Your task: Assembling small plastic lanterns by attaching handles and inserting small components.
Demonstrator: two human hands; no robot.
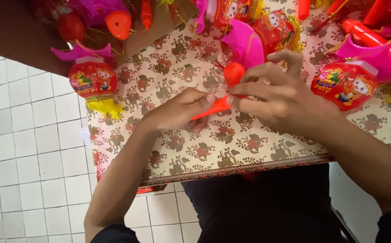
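Your left hand pinches the orange stick over the counter, and your right hand closes its fingers on the stick's other end by the orange bulb (joint hidden). Finished lanterns lie beyond; this one looks half assembled.

Orange stick glows bright between the hands, with a red-orange bulb above. Surface wears cream cloth with red-and-brown flowers. Red lanterns show painted figures and yellow tassels; magenta paper flares; floor is white tile.
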